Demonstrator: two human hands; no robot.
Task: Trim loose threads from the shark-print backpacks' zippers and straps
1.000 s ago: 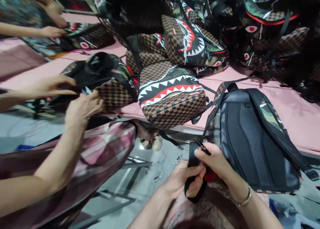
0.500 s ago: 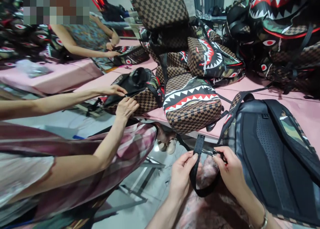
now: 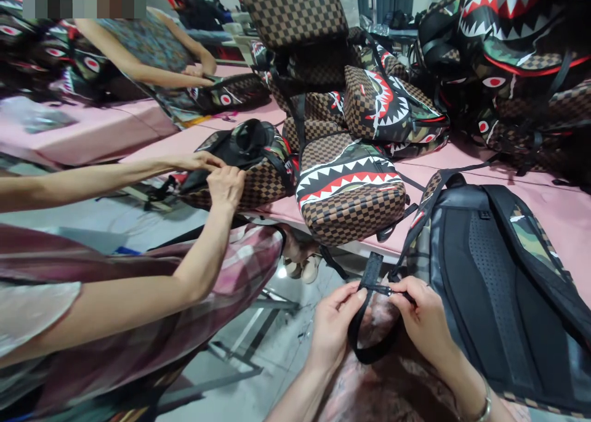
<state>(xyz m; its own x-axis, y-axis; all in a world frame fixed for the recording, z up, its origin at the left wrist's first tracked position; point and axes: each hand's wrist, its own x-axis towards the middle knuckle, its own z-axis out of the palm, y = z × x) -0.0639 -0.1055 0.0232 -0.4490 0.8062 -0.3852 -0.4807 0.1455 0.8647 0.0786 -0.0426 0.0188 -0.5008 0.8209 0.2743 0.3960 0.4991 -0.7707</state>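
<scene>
A black webbing strap (image 3: pixel 369 280) hangs in a loop off the backpack (image 3: pixel 489 286) that lies back-side up at the table's near edge. My left hand (image 3: pixel 335 323) pinches the strap from the left, fingers closed on it. My right hand (image 3: pixel 422 320) is closed on a small dark tool (image 3: pixel 392 291) whose tip touches the strap. What the tool is I cannot make out.
A co-worker's two arms at the left reach to a checkered backpack (image 3: pixel 249 163) on the pink table (image 3: pixel 545 207). A shark-mouth backpack (image 3: pixel 351 188) stands in the middle, with several more piled behind. Another person (image 3: pixel 152 59) works at the far left table.
The view has lifted and swung left over the second. My hands rose with the strap; the right hand's tool now meets the strap near its upper end. The co-worker's hands moved closer together.
</scene>
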